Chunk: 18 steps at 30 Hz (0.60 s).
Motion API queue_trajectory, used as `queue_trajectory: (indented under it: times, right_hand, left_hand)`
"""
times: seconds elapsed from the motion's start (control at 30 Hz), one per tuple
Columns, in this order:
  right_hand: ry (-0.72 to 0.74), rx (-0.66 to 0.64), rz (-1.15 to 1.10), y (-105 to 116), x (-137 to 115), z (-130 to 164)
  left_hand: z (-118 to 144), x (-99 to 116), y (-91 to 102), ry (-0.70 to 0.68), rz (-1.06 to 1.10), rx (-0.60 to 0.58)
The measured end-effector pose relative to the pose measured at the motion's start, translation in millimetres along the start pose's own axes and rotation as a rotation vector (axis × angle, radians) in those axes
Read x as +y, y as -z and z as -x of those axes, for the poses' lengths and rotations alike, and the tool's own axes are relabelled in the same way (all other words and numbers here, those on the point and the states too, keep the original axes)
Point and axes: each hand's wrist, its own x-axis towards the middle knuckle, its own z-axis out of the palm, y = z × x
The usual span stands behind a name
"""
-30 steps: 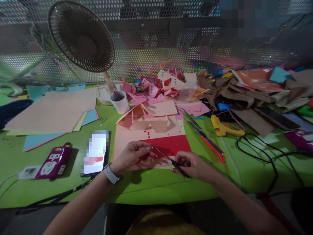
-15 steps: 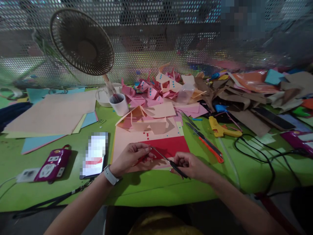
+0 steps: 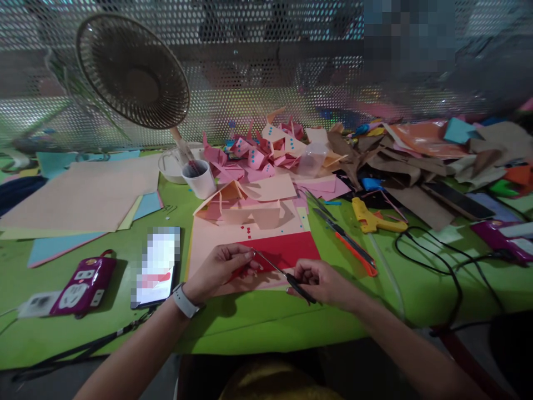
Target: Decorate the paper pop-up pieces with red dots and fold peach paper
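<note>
Head view: small scissors [image 3: 283, 273] are gripped in the closed right hand [image 3: 322, 282], blades resting over the red sheet [image 3: 287, 250]. A red scrap [image 3: 241, 271] is pinched by the left hand [image 3: 219, 268], just left of that sheet.

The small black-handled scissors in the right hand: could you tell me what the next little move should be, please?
Probably close the small black-handled scissors: their blade tips sit at the red paper scrap pinched in the left hand, while the right hand holds the handles.
</note>
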Motion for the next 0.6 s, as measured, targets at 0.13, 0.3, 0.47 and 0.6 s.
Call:
queue_trajectory:
  times: [0.13, 0.3, 0.47, 0.6]
  right_hand:
    - [0.006, 0.019, -0.008, 0.3, 1.9, -0.8]
    - [0.023, 0.028, -0.016, 1.3, 5.8, -1.9]
    - [0.003, 0.028, -0.002, 0.8, 3.3, -1.3]
    - [0.012, 0.046, -0.008, -0.2, 3.4, -1.9]
  left_hand:
    - [0.4, 1.3, -0.4, -0.005, -0.025, 0.027]
    - [0.3, 0.9, 0.8, -0.012, -0.022, 0.015]
    - [-1.1, -1.1, 2.5, -0.013, -0.032, 0.012]
    - [-1.4, -1.2, 2.1, -0.020, -0.032, 0.005]
